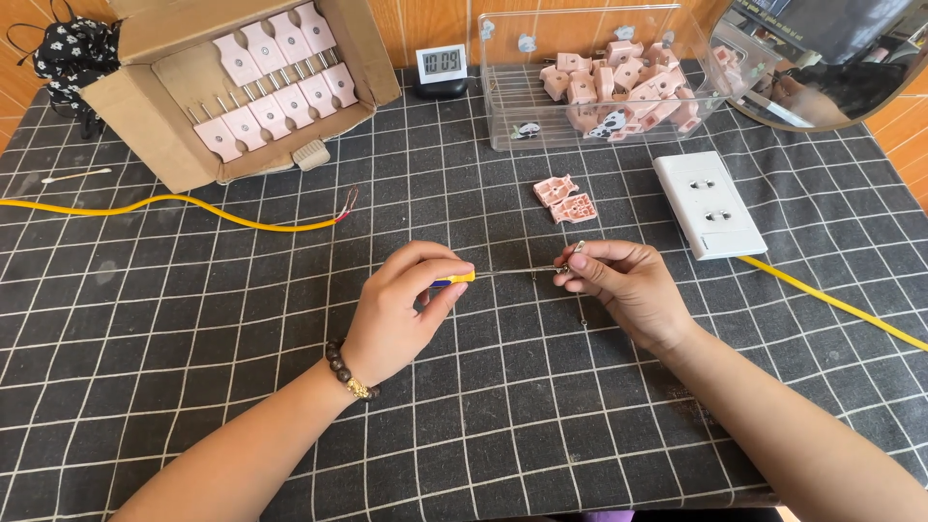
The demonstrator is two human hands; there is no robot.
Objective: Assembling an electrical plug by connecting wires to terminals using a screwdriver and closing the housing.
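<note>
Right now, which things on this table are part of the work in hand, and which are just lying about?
In hand:
- left hand grips a yellow-handled screwdriver
- right hand pinches a small metal part at the screwdriver's tip
- two pink plug halves just beyond

Lying about:
- cardboard box of pink plugs
- clear bin of pink parts
- white socket plate
- yellow cable
- digital clock

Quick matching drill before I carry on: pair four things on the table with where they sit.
Things:
1. Cardboard box
2. White socket plate
3. Clear bin
4. Two loose pink shells

Places:
A. far middle, right of the clock
B. far left
C. just beyond the hands
D. right, on a yellow cable

Pairs: 1-B, 2-D, 3-A, 4-C
</note>
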